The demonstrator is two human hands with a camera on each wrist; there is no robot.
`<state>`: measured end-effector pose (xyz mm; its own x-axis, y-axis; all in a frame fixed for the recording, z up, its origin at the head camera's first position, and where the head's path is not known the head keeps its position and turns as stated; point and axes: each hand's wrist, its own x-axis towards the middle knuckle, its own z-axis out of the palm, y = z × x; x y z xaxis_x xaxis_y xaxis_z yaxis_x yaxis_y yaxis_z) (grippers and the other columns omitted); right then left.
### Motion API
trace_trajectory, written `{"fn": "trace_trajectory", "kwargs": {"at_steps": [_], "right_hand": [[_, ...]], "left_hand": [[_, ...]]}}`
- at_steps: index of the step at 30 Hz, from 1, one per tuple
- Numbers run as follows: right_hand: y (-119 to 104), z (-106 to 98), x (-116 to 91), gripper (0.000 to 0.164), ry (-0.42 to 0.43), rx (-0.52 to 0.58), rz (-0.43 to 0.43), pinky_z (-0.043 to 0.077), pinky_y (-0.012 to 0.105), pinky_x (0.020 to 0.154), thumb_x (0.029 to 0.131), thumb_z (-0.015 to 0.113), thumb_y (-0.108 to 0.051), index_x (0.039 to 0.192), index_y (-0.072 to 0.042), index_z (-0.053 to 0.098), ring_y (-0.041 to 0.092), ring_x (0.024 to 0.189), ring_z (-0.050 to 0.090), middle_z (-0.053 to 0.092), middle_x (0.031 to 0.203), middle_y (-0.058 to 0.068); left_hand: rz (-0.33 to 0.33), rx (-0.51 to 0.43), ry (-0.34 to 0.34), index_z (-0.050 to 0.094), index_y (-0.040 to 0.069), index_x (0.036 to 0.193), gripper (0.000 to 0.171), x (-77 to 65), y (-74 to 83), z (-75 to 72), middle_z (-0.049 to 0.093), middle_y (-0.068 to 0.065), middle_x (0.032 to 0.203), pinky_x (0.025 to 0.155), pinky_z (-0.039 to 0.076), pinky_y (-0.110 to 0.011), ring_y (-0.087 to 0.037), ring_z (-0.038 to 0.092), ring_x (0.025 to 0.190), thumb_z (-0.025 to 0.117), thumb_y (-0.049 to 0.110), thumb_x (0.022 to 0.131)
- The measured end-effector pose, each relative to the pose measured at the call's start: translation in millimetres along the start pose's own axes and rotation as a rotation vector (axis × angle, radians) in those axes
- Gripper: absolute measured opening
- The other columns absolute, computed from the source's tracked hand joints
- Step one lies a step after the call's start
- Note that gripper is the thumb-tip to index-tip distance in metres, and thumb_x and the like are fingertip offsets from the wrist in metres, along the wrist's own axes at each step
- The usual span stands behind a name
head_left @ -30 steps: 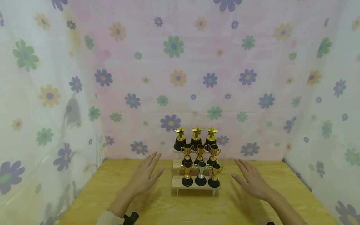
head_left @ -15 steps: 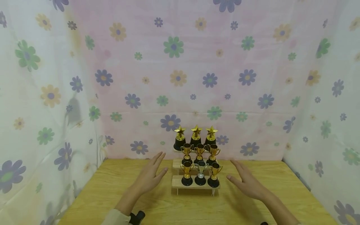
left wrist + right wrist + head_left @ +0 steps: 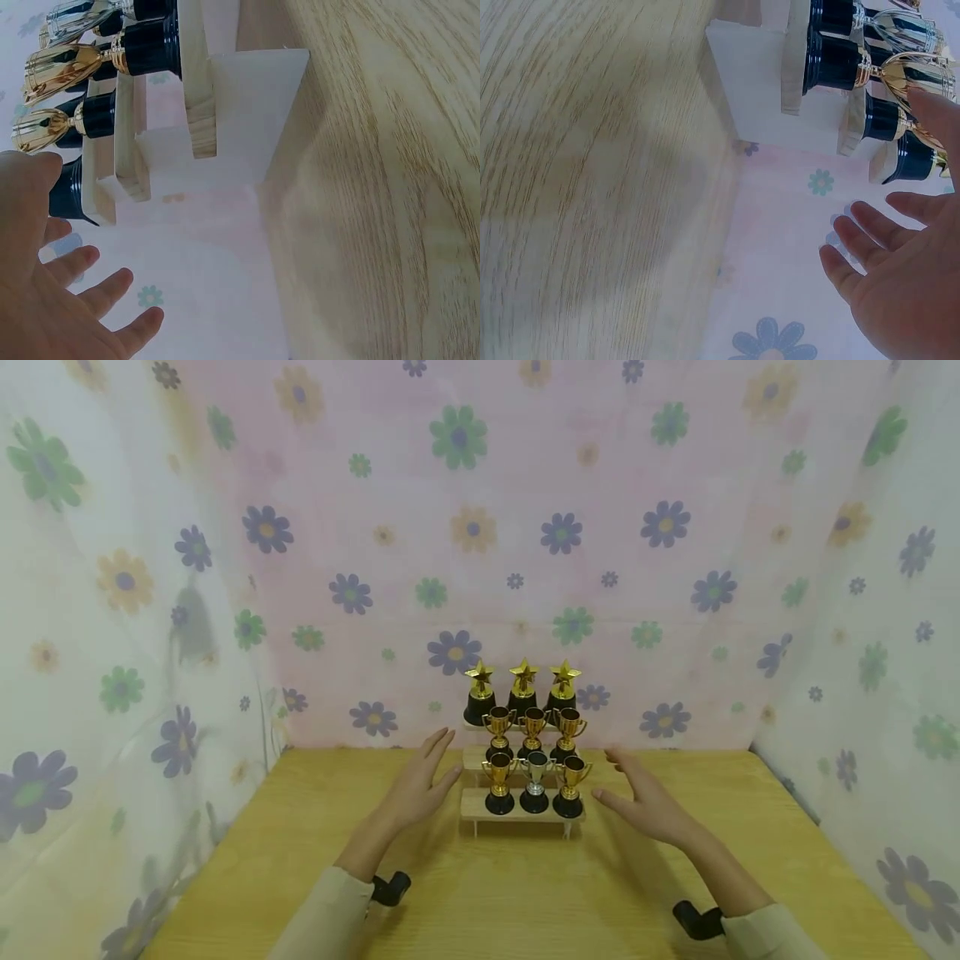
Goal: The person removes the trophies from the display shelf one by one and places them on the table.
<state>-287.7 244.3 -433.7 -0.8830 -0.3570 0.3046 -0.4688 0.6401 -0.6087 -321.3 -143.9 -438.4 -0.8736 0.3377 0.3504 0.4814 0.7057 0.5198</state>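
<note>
Three wooden steps form a display stand [image 3: 480, 807] that carries small trophies. Across its top step stand three gold star trophies [image 3: 523, 681] on black bases. Gold cup trophies [image 3: 532, 725] fill the middle step. On the front step a silver cup trophy [image 3: 536, 774] stands between two gold ones. My left hand [image 3: 417, 791] hovers just left of the stand, fingers extended and apart from it. On the other side my right hand [image 3: 648, 802] is held beside the stand, fingers loosely extended, holding nothing. Both wrist views show each palm facing the stand's side.
The stand rests on a light wood table [image 3: 517, 893]. Flower-printed cloth [image 3: 517, 552] hangs behind the table and along both sides. Black wrist mounts [image 3: 392, 888] sit below both hands.
Both hands have moved inward, closer to the stand's sides. The head view has tilted down, so the stand appears higher. The trophies keep their places.
</note>
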Motion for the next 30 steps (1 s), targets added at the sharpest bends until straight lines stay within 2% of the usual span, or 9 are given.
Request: {"fn": "trace_trajectory", "kwargs": {"at_steps": [4, 9, 19, 30], "right_hand": [[-2.3, -0.6, 8.8, 0.077, -0.01, 0.047, 0.024, 0.038, 0.072, 0.108, 0.101, 0.068, -0.033, 0.158, 0.001, 0.03, 0.051, 0.138, 0.041, 0.04, 0.154, 0.029], [-3.8, 5.2, 12.5, 0.077, -0.014, 0.081, 0.049, 0.04, 0.069, 0.108, 0.096, 0.074, -0.032, 0.156, 0.0, 0.036, 0.05, 0.135, 0.045, 0.044, 0.151, 0.028], [-5.3, 17.7, 16.9, 0.069, 0.018, 0.087, 0.083, 0.051, 0.059, 0.1, 0.091, 0.079, -0.03, 0.144, 0.004, 0.052, 0.043, 0.121, 0.057, 0.06, 0.134, 0.022], [-6.8, 25.4, 19.2, 0.068, 0.045, 0.117, 0.148, 0.052, 0.053, 0.097, 0.088, 0.082, -0.032, 0.139, 0.003, 0.053, 0.039, 0.116, 0.06, 0.064, 0.124, 0.016]], "left_hand": [[-0.002, 0.007, -0.011, 0.022, 0.015, 0.165, 0.067, 10.7, -0.3, -0.4, 0.02, -0.009, 0.17, 0.121, 0.029, -0.057, -0.037, 0.029, 0.152, 0.047, 0.043, 0.109], [-0.011, 0.001, -0.037, 0.022, 0.013, 0.165, 0.066, 13.0, -0.1, 3.3, 0.019, -0.01, 0.17, 0.122, 0.028, -0.056, -0.038, 0.029, 0.151, 0.045, 0.042, 0.11], [0.009, -0.015, -0.009, 0.028, 0.007, 0.162, 0.062, 10.2, 2.0, 12.1, 0.023, -0.009, 0.169, 0.123, 0.027, -0.054, -0.035, 0.029, 0.152, 0.045, 0.037, 0.111], [0.016, -0.031, 0.042, 0.037, 0.002, 0.158, 0.057, 12.3, 4.8, 19.7, 0.031, -0.014, 0.165, 0.122, 0.03, -0.054, -0.038, 0.034, 0.149, 0.048, 0.032, 0.11]]}}
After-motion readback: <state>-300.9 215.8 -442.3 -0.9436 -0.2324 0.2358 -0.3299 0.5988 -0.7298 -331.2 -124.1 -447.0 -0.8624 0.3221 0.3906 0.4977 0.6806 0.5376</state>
